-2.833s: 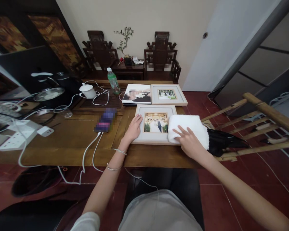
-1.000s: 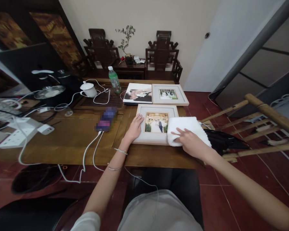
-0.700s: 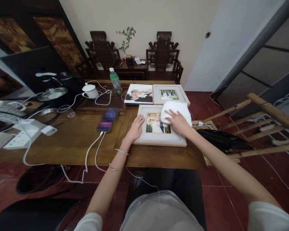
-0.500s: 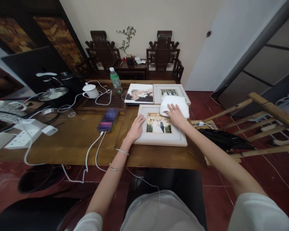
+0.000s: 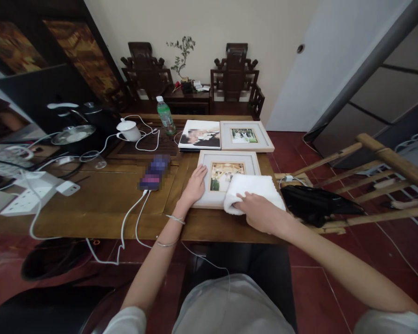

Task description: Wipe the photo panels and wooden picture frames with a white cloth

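A pale wooden picture frame (image 5: 209,200) with a photo lies flat near the table's right end. My left hand (image 5: 195,183) rests on its left edge, fingers stretched out. In my right hand (image 5: 256,211) is a folded white towel (image 5: 257,186), which covers the frame's lower right part. The fingers are bent onto the towel's near edge, and some of them are hidden by it. Behind, a second picture frame (image 5: 263,135) lies beside a flat photo print (image 5: 199,134) with a dark and white image.
Left of the frame lies a phone (image 5: 154,172) with white cables plugged in. Farther back stand a green-labelled bottle (image 5: 166,116) and a white lidded cup (image 5: 128,130). A power strip (image 5: 29,195) sits at the left. A bamboo rack (image 5: 379,146) is beyond the table's right edge.
My right hand has drawn the towel toward me, from the frame's upper right to its lower right corner. The rear frame's photo is now uncovered. My left hand keeps its place.
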The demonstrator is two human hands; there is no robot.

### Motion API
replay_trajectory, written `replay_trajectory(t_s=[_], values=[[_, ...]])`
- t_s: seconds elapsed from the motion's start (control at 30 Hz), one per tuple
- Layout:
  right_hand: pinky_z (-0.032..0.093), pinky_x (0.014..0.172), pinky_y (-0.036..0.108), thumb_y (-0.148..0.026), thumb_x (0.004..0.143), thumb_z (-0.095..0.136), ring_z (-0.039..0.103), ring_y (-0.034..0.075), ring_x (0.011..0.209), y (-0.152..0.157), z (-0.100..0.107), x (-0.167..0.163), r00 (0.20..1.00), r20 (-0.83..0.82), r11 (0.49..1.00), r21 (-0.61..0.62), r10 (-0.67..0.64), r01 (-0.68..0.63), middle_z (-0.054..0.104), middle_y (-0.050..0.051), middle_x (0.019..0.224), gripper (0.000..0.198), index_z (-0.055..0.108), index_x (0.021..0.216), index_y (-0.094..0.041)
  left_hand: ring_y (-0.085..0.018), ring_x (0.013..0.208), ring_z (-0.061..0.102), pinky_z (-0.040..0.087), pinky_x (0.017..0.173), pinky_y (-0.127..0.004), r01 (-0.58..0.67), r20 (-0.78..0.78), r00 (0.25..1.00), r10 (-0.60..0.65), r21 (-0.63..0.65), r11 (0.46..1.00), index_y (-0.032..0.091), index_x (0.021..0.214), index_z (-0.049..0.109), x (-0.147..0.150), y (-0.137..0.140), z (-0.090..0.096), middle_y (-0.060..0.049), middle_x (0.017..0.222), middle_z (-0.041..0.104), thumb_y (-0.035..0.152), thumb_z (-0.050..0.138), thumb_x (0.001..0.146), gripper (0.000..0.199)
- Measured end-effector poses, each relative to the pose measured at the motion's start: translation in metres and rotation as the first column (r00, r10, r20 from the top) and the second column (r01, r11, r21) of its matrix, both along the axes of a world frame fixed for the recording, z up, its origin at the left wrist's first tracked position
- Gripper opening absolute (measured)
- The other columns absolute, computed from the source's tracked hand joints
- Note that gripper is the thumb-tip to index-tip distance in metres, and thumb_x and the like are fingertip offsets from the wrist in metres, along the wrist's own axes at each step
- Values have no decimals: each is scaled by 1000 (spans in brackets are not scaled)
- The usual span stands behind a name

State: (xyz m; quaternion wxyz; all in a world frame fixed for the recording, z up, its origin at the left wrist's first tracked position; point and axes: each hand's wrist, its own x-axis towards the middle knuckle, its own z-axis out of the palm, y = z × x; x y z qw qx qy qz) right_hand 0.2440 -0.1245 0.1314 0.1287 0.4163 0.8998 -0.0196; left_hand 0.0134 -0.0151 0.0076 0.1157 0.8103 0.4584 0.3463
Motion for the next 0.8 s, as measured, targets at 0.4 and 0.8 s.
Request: replay_trajectory(t_s=[0.4,0.8], values=[[18,110,57,8,79,35,13,35,142,115,-35,12,985,-136,936,321,-103,142,19,7,157,62,52,133,-17,-27,139,31,27,115,-50,17,-46,999,-19,-39,999,9,132,49,-2,-1,5,-17,141,46,14,33,89,46],[37,95,55,7,70,39,43,39,124,53,-18,10,999,-40,999,46,-1,3,43,8,146,67,58,128,-21,-27,138,32,29,114,-52,-13,-47,999,13,4,1000,10,132,49,3,-2,4,-16,141,47,12,33,89,46]])
